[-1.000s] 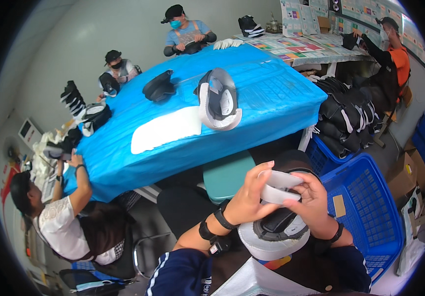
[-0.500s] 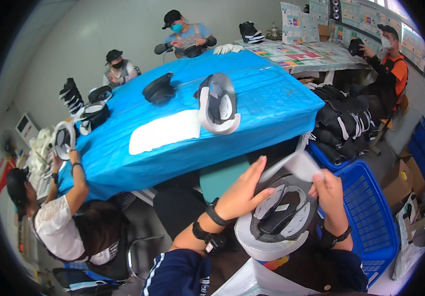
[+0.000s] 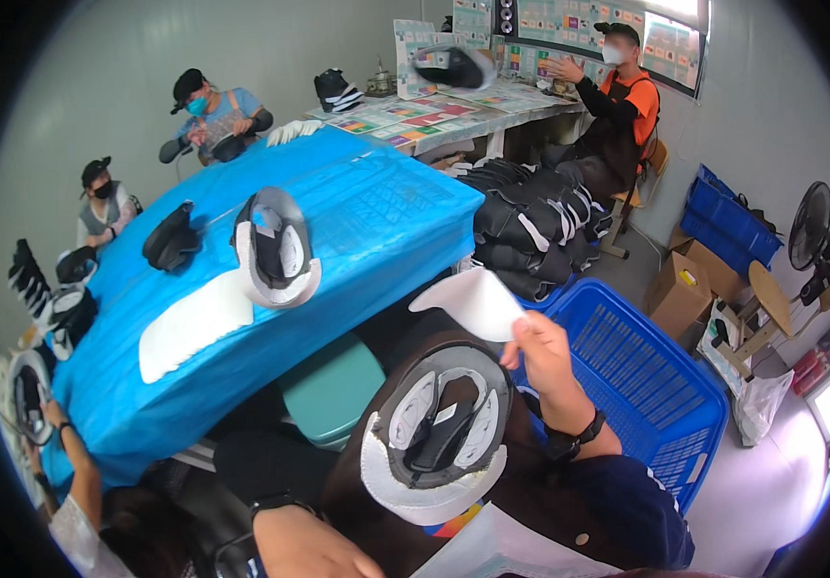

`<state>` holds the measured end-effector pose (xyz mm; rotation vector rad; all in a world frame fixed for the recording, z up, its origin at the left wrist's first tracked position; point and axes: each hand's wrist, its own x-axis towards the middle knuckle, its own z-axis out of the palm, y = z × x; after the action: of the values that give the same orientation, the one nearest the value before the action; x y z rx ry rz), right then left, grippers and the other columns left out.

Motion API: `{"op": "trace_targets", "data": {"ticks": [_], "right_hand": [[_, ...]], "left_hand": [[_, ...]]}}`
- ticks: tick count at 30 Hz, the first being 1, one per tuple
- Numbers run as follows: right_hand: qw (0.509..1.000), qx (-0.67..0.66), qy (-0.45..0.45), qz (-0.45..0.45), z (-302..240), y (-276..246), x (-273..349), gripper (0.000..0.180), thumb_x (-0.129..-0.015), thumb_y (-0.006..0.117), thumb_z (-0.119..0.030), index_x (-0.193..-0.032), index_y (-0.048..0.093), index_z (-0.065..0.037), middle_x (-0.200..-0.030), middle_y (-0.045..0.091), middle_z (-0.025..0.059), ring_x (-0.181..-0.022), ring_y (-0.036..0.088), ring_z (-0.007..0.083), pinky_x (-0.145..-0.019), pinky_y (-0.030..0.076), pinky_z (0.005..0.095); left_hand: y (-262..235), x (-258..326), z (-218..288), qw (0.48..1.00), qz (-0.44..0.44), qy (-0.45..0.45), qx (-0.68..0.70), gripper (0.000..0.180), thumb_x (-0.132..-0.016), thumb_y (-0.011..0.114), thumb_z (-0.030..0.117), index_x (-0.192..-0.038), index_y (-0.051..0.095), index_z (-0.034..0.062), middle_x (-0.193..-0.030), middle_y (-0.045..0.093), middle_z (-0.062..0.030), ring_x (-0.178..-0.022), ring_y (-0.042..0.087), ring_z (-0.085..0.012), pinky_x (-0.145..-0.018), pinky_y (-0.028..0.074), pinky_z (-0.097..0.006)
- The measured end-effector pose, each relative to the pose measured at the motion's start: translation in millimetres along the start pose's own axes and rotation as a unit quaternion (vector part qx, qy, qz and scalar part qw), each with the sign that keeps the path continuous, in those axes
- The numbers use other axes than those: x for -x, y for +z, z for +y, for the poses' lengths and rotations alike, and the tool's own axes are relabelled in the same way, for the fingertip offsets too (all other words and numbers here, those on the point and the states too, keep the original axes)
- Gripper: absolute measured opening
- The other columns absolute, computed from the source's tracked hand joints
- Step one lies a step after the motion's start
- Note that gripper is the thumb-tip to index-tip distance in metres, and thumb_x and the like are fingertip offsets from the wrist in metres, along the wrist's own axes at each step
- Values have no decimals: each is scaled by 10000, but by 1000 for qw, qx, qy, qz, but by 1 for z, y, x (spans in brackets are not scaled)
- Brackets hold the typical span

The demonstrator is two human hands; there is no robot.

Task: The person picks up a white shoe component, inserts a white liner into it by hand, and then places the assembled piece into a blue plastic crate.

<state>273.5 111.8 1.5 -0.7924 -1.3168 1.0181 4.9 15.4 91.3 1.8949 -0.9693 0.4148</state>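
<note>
Right hand [image 3: 542, 354]: drawn into a tight pinch beyond and to the right of the padded liner [image 3: 436, 433]; one corner of a white curved piece [image 3: 468, 301] is gripped between thumb and fingers, with only its thickness left between them.
White piece: held up just beyond the padded liner by that single corner; its broad body is spread leftward from the hand, tapering to a point.
Left hand [image 3: 314, 544]: seen low, to the left and on the near side of the padded liner; its back is turned up and its fingers are partly cut off by the lower edge, so how far they are opened, and whether anything is gripped, cannot be told.
Padded liner: supported on the lap; a thick white band is wrapped along its near edge, and pale pads are set in its dark inside.
Blue basket [image 3: 665, 414]: placed to the right of the padded liner.
Green stool [image 3: 333, 390]: set beyond and to the left of the padded liner.
Blue-covered table [image 3: 367, 212]: placed farther beyond the padded liner; a second liner [image 3: 289, 289], white sheets [image 3: 193, 328] and a black piece [image 3: 172, 239] are laid on it.
Person in orange [image 3: 636, 101]: seated far beyond and right of the padded liner, hands raised; a dark blurred piece [image 3: 451, 67] is seen near them.
</note>
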Motion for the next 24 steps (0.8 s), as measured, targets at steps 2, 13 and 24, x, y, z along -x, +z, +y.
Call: {"op": "trace_targets", "data": {"ticks": [2,13,24], "right_hand": [[953,-205,-62,212,5,-7,-12,198,-886,464,-221,-762,472,-66,-470,461,31,-387,423,98,-367,330,219],[964,-163,-136,159,-11,-50,-9,241,-894,407,-205,-874,474,25,-438,409,26,-319,323,85,-318,254,214],[984,-80,-106,119,1,-28,-2,237,-878,441,-198,-858,509,28,-483,471,44,-394,392,92,-392,319,204]], "left_hand": [[-5,7,8,998,-65,13,-14,251,-851,454,188,-640,539,84,-656,518,-83,-644,512,-254,-677,425,-389],[-7,21,-20,1000,17,-1,2,289,-854,410,65,-566,396,40,-594,437,-115,-565,490,-269,-648,436,-354],[-12,3,9,936,263,34,-234,152,-715,525,-18,-636,530,112,-514,436,-57,-407,405,-195,-473,409,-291]]}}
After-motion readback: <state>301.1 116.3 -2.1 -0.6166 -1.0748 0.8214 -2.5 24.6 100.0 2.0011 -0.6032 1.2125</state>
